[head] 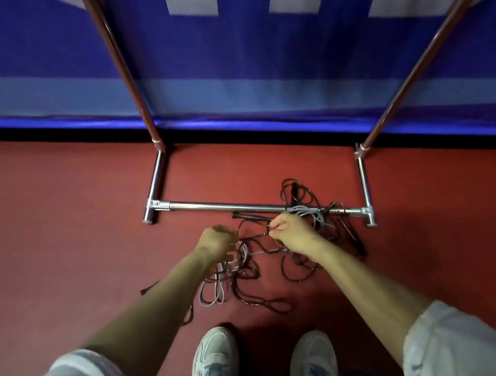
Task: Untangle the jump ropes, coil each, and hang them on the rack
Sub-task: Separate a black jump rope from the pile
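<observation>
Fingers of left hand & right hand clenched on strands of rope tangle; ease apart slowly, no yanking, keep loops off rack bar.

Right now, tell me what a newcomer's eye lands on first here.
A tangle of dark and grey jump ropes sprawls on the red floor, crossing the chrome rack's base bar. The left grip and right grip each clutch a strand above it.
</observation>
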Motion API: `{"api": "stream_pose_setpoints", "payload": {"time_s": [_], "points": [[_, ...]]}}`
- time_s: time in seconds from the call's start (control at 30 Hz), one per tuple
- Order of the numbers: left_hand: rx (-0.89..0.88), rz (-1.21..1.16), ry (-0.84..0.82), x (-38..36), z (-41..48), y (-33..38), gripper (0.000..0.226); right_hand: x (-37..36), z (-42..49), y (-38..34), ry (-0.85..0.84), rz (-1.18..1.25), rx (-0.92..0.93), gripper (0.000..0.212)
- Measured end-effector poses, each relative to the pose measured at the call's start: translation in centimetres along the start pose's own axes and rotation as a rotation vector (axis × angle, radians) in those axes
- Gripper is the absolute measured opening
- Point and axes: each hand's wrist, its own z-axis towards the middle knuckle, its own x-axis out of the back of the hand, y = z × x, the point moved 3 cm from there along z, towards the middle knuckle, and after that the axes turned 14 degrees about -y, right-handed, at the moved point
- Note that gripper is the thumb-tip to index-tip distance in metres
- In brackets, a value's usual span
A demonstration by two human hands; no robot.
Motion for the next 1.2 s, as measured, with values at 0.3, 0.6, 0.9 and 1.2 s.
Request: {"api": "stream_pose_setpoints", "payload": {"time_s": [0.3, 0.6, 0.9, 1.2], "points": [[0.104, 0.436, 0.037, 0.3, 7.9, -7.4, 0.038, -4.8, 6.7, 9.8, -0.117, -0.33, -0.183, 0.025], [-0.029, 0.248, 0.252, 1.2, 12.1, -10.9, 0.016, -12.0, 8.7, 10.7, -0.326, -0.612, -0.028, 0.053], [-0.094, 0.132, 0.324, 5.6, 12.5, -14.1, 0.032, -15.5, 9.4, 11.8, -0.155, -0.901, 0.08, 0.046], [-0.247, 0.373, 0.55, 7.2, 11.8, -16.5, 0.045, -7.3, 11.4, 9.2, 0.179, -0.268, 0.225, 0.005]]}}
